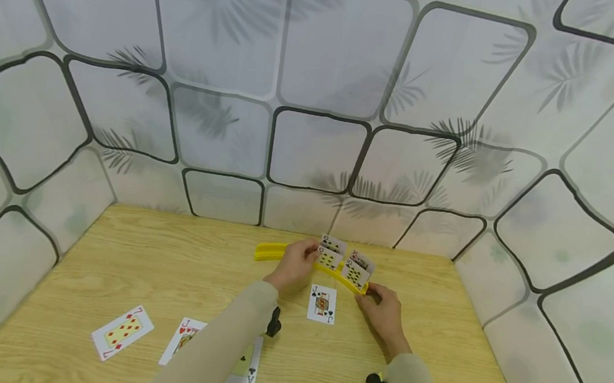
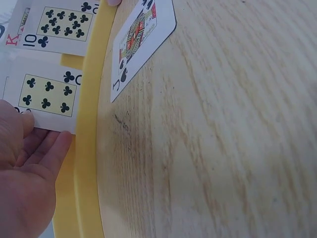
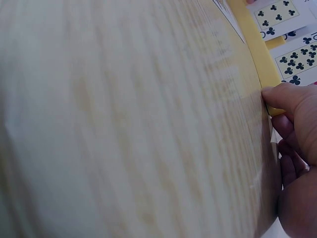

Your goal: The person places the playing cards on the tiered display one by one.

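Note:
A curved yellow card holder (image 1: 269, 251) stands toward the back of the table. Upright in its front row are a six of clubs (image 2: 48, 94) and a ten of clubs (image 1: 355, 274). Behind them stand another six (image 1: 333, 243) and a red-lettered king (image 1: 363, 259), both partly covered. My left hand (image 1: 298, 262) pinches the six of clubs by its left edge. With thumb and fingers, my right hand (image 1: 382, 313) grips the holder's right end (image 3: 275, 110). Flat in front of the holder lies a jack of spades (image 1: 322, 304), face up.
A seven of diamonds (image 1: 122, 332) lies face up at the front left. Beside it are a jack of hearts (image 1: 179, 337) and an ace of clubs (image 1: 247, 366), partly hidden under my left forearm. A patterned curtain wall (image 1: 222, 198) rises behind the wooden table (image 1: 159, 263).

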The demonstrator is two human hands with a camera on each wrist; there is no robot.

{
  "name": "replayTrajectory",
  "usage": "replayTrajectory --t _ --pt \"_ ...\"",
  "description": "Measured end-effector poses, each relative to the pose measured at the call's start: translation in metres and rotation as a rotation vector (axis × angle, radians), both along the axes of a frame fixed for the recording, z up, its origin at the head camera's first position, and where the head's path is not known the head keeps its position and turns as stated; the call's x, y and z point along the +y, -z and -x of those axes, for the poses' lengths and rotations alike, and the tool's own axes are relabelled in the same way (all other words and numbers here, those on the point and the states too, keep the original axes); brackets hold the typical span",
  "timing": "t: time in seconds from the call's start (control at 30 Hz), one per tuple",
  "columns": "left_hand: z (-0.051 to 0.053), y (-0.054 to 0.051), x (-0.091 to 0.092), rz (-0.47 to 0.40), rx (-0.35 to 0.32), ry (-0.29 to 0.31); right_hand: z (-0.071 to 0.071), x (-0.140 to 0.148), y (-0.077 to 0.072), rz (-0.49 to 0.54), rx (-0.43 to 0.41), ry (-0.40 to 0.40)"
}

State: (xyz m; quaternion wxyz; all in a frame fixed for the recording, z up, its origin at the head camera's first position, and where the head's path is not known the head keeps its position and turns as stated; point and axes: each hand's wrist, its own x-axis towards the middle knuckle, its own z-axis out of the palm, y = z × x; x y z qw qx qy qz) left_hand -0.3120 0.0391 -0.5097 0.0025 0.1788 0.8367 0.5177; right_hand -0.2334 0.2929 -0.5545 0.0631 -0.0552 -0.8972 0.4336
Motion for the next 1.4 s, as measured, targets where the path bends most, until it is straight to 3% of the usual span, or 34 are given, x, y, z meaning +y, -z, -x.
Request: replayTrajectory --t 0.3,0.7,1.13,1.4 --pt "-0.001 0.001 0.002 0.011 -0.005 -0.035 0.0 0.001 0.0 -0.005 0.002 0.001" --pt "-0.002 0.001 0.001 0.018 0.019 -0.03 0.0 0.001 0.0 -0.019 0.007 0.004" --pt "-0.002 0.007 -0.007 -0.004 -0.02 -0.045 0.0 0.001 0.0 -0.021 0.028 0.007" --pt "-0.015 0.005 -0.012 0.011 0.011 -0.045 0.001 0.001 0.001 -0.029 0.029 0.004"
